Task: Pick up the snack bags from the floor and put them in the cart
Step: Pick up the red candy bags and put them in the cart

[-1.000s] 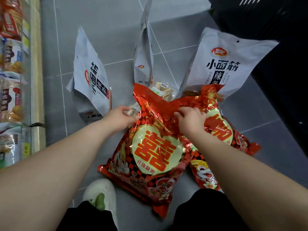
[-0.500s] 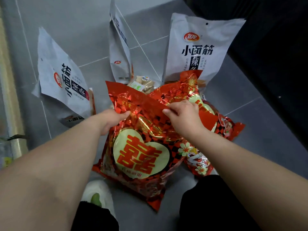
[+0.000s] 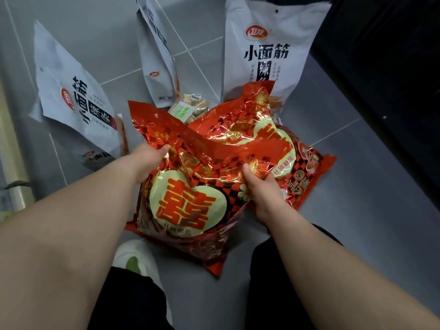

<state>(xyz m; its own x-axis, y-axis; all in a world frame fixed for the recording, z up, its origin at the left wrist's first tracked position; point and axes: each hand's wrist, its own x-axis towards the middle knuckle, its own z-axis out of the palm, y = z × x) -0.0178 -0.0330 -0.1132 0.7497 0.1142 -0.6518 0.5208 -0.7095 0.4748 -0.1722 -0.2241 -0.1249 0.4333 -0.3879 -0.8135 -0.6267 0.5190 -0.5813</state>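
A big red foil candy bag (image 3: pixel 188 206) with a cream heart hangs from both hands above the grey floor. My left hand (image 3: pixel 148 160) grips its upper left edge. My right hand (image 3: pixel 260 189) pinches its upper right part. A second red candy bag (image 3: pixel 281 144) lies on the floor behind it, partly covered. Three white snack bags lie around: one at the left (image 3: pixel 76 103), one on edge at the middle back (image 3: pixel 158 63), one at the back right (image 3: pixel 269 48). A small clear packet of biscuits (image 3: pixel 190 108) sits between them.
A dark black mass (image 3: pixel 392 79), perhaps the cart, fills the upper right. A pale shelf base (image 3: pixel 10 148) runs along the left edge. My white shoe (image 3: pixel 135 258) and black trouser legs are at the bottom.
Both hands have taken hold of the front red bag's top and raised it off the floor. The camera has moved closer and to the right.
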